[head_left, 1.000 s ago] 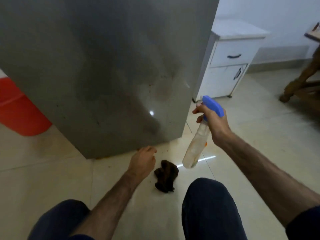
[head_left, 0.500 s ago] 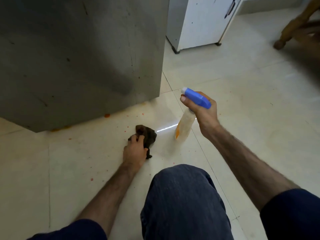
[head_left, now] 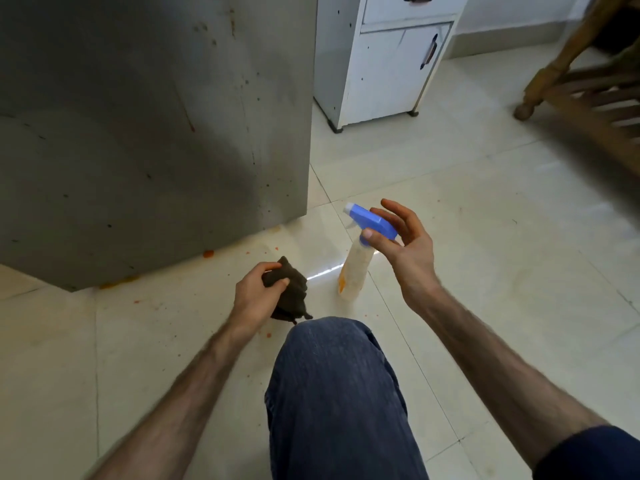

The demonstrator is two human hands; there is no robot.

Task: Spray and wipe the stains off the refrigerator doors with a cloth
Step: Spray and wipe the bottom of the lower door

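Note:
The grey refrigerator door (head_left: pixel 156 133) fills the upper left, speckled with dark spots and a thin orange streak. My left hand (head_left: pixel 254 297) grips a dark brown cloth (head_left: pixel 292 289) just above the floor in front of the door's lower corner. A spray bottle (head_left: pixel 356 268) with a blue head and pale orange liquid stands tilted on the tiles to the right of the cloth. My right hand (head_left: pixel 410 245) is at its head with fingers spread and straight, only the thumb touching the neck.
Orange splatter (head_left: pixel 207 253) dots the cream floor tiles along the refrigerator's base. A white cabinet (head_left: pixel 388 71) stands behind to the right. A wooden chair leg (head_left: pixel 554 67) is at the far right. My knee (head_left: pixel 339 393) in blue trousers is below the hands.
My left hand has closed round the cloth and lifted it from the floor. My right hand has lowered the bottle to the tiles and opened its fingers off it.

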